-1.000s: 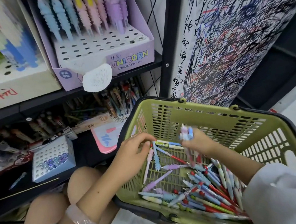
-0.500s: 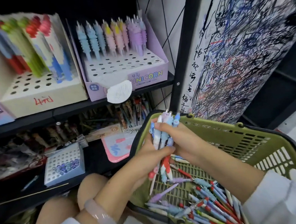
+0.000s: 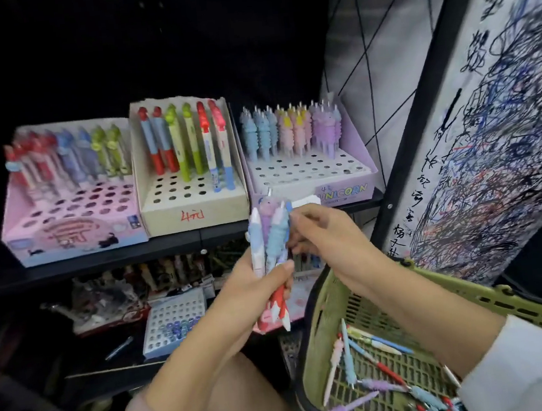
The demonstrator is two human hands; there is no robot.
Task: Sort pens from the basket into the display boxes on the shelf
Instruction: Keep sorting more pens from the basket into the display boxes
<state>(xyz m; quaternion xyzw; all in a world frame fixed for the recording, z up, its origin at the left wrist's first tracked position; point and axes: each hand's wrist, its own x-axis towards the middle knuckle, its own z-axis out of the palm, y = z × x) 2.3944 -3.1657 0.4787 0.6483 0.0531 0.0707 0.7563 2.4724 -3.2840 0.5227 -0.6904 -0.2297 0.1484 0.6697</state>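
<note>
Shelf (image 3: 167, 245) now fuller in view, three display boxes (image 3: 194, 209) showing. Basket (image 3: 470, 295) lower right, pens (image 3: 377, 365) loose inside. Pen bundle (image 3: 270, 248) raised above basket rim, below unicorn box (image 3: 344, 191). Left hand (image 3: 257, 286) fingers clamped round bundle; right hand (image 3: 325, 230) fingers pinch its top.

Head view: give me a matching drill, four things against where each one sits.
Things:
1. unicorn box
2. pink box
3. bundle of pens
4. green basket

Places:
A. left end of the upper shelf
B. gripped in the left hand
C. right end of the upper shelf
D. bottom right, with loose pens in it

Pairs: 1-C, 2-A, 3-B, 4-D
</note>
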